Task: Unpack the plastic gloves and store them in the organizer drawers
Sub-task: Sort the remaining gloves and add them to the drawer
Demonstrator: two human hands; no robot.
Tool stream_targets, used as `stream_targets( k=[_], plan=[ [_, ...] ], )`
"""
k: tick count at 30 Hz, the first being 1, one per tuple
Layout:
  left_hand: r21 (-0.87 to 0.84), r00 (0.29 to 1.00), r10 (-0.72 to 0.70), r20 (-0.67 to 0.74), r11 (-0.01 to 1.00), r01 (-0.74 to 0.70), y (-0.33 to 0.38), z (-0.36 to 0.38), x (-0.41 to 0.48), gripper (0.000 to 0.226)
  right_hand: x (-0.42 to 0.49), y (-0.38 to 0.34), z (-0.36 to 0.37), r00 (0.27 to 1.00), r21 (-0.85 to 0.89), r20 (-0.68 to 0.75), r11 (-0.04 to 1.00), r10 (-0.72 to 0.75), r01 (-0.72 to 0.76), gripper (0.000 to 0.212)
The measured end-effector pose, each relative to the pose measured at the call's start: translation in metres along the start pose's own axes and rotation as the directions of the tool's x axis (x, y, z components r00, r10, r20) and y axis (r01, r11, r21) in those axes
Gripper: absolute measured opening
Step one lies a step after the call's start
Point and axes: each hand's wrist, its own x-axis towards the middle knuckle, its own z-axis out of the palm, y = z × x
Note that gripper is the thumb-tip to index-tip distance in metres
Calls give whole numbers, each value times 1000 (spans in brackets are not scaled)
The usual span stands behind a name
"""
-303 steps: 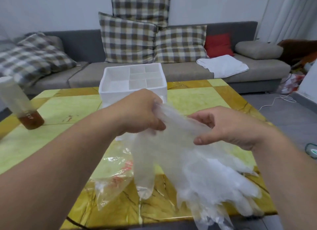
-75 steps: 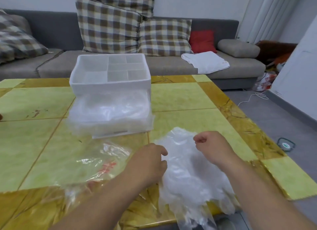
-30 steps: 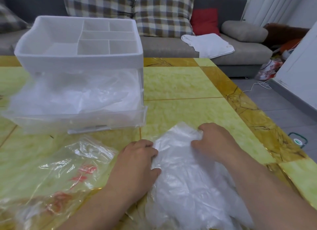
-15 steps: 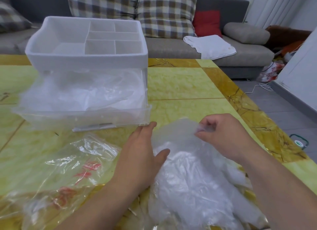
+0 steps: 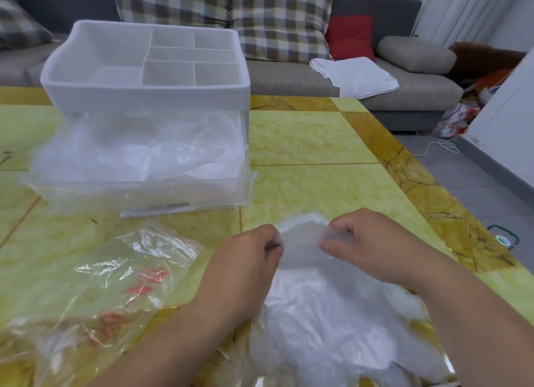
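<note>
Your left hand [image 5: 245, 266] and right hand [image 5: 372, 246], fingers curled, each pinch the top edge of the plastic gloves [image 5: 332, 329] piled on the table [image 5: 318, 143]. Beyond them, the organizer [image 5: 144, 94] has its drawer [image 5: 185, 193] pulled out, holding crumpled clear plastic.

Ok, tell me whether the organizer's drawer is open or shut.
Open: the clear drawer sticks out in front of the white organizer, and crumpled plastic gloves show inside it from above.

A yellow-green and gold marbled table [image 5: 318, 143] carries a white organizer [image 5: 150, 97] with its clear drawer [image 5: 144, 190] pulled open, a crumpled clear bag [image 5: 115, 276], and a heap of plastic gloves [image 5: 332, 323].
</note>
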Motion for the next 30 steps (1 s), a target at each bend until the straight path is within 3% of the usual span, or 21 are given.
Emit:
stream_targets(
  k=[6, 9, 14, 17, 21, 25, 27, 29, 30],
  plan=[
    [-227, 990, -141, 23, 963, 143, -9, 2, 8, 15, 6, -3, -3, 998, 11, 15, 998, 64, -64, 44],
    [-207, 989, -147, 12, 967, 147, -9, 0, 9, 16, 5, -2, -8, 993, 43, 21, 992, 117, -118, 29],
    [-170, 989, -144, 41, 974, 149, -7, -1, 7, 16, 2, 0, -21, 965, 57, -77, 967, 251, -247, 28],
    [-156, 989, -141, 40, 977, 146, -5, -3, 7, 16, -2, -2, -32, 971, 99, 14, 966, 239, -239, 51],
    [-173, 990, -141, 27, 974, 144, -3, -4, 8, 18, -10, -16, -37, 986, -185, 79, 974, 150, -133, 96],
    [-216, 990, -142, 24, 966, 144, -1, -4, 8, 15, -8, -33, -19, 995, -231, 103, 973, 5, 19, 112],
    [-272, 989, -145, 39, 951, 150, -1, -4, 8, 14, -2, -34, -5, 996, -206, 86, 978, 17, 1, 92],
    [-323, 987, -150, 58, 933, 160, -1, -6, 9, 14, 6, -31, 1, 1000, -132, -25, 991, -10, 7, 29],
    [-347, 986, -155, 63, 923, 167, -1, -6, 9, 14, 9, -29, 1, 996, -88, -88, 996, -22, 14, 16]
  ],
)
